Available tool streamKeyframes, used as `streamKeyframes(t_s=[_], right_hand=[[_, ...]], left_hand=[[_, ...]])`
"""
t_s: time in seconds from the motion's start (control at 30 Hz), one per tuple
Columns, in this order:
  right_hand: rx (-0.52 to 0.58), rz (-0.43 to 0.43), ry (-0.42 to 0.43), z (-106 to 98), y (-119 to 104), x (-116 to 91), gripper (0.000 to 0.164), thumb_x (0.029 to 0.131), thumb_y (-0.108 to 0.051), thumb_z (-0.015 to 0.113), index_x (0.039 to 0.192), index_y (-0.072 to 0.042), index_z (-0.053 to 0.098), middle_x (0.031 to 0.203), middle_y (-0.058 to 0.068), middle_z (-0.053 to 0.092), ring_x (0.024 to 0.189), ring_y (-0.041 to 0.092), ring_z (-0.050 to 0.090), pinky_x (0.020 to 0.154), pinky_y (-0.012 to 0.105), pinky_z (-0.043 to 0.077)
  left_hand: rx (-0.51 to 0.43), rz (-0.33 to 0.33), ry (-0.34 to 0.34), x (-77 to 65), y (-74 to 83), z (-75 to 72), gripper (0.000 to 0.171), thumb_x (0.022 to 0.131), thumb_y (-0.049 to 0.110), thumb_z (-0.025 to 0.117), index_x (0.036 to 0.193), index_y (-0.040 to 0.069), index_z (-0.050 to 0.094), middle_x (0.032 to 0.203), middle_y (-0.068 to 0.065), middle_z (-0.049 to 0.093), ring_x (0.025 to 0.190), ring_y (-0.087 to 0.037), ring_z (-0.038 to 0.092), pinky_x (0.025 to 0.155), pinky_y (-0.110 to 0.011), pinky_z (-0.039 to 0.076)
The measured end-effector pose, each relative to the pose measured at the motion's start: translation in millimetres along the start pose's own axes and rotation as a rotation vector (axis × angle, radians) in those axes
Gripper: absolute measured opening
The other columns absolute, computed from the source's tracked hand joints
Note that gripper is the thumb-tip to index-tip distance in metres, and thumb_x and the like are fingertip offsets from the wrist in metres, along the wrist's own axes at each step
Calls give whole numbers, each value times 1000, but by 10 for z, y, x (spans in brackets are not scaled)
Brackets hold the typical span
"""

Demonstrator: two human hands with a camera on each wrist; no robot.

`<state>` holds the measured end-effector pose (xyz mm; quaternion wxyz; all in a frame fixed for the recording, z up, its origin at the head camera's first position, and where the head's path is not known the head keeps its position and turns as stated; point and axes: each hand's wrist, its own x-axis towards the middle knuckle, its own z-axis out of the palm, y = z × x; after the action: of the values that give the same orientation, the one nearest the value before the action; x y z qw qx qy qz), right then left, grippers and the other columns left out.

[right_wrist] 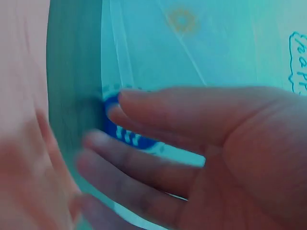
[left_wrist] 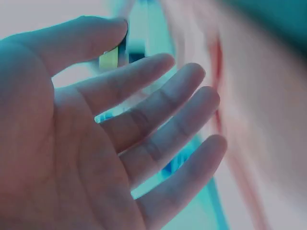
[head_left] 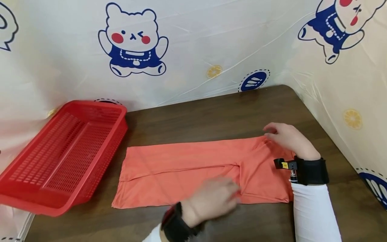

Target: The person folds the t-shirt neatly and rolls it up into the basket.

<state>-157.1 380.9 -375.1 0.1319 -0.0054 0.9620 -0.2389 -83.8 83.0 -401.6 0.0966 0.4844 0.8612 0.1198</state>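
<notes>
A coral-orange garment (head_left: 181,154), which looks like a pair of trousers, lies flat in a long shape on the dark wooden table. Over its near edge, right of the middle, is my left hand (head_left: 214,198), blurred in the head view. The left wrist view shows that hand (left_wrist: 129,129) with fingers spread apart and nothing in the palm. My right hand (head_left: 285,136) is at the garment's far right corner, fingers loosely bent. In the right wrist view nothing sits between the thumb and fingers of the right hand (right_wrist: 192,158); whether its fingertips touch the cloth, I cannot tell.
A red plastic basket (head_left: 113,158) with slotted walls stands at the table's left. Behind and to the right, a pale printed sheet (head_left: 193,43) with cartoon bears borders the wooden table (head_left: 196,121). Black camera straps are on both wrists.
</notes>
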Motion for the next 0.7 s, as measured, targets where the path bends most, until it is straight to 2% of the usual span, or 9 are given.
streamKeyframes(t_s=[0.07,0.17,0.23,0.33,0.4,0.5,0.7], right_hand=[[-4,-4,-46,52,-28,38,27,92,-24,54,109,-5,60,99,15,61,87,27,54,78,45,47],[-21,15,-105,118,-16,89,25,90,-29,57,99,-6,60,87,8,60,78,22,52,70,36,45],[-19,16,-134,145,18,111,28,88,-31,58,98,-6,59,85,6,59,78,21,51,69,33,43],[1,4,-158,165,60,134,31,86,-35,61,98,-6,58,85,5,58,78,20,51,68,32,42],[15,-3,-168,173,67,145,35,85,-38,62,99,-7,58,87,5,59,80,21,51,68,31,42],[6,4,-179,176,60,145,37,84,-41,63,97,-7,57,86,5,58,79,20,50,66,30,41],[19,39,-196,198,79,125,34,84,-39,62,90,-7,53,70,3,49,67,18,47,55,29,35]], left_hand=[[-7,-146,78,-76,-253,-105,16,92,35,53,98,23,62,93,9,55,84,-8,53,69,-23,45],[-37,-387,117,-260,-672,-213,29,90,34,55,112,15,61,110,-1,56,101,-17,52,82,-33,47],[-76,-533,85,-405,-931,-241,44,89,38,56,125,14,54,129,-8,48,119,-24,44,95,-42,40],[-127,-671,-6,-635,-1271,-240,61,87,45,55,138,14,42,146,-13,31,135,-34,25,103,-60,23],[-137,-721,-53,-788,-1456,-235,70,85,49,55,143,15,34,151,-14,21,138,-37,14,102,-66,13],[-156,-724,-81,-993,-1631,-221,81,81,54,59,145,16,28,153,-16,12,138,-41,5,102,-67,5],[-144,-670,-90,-1214,-1720,-172,99,73,64,60,148,14,18,154,-15,3,138,-42,-2,106,-61,3]])
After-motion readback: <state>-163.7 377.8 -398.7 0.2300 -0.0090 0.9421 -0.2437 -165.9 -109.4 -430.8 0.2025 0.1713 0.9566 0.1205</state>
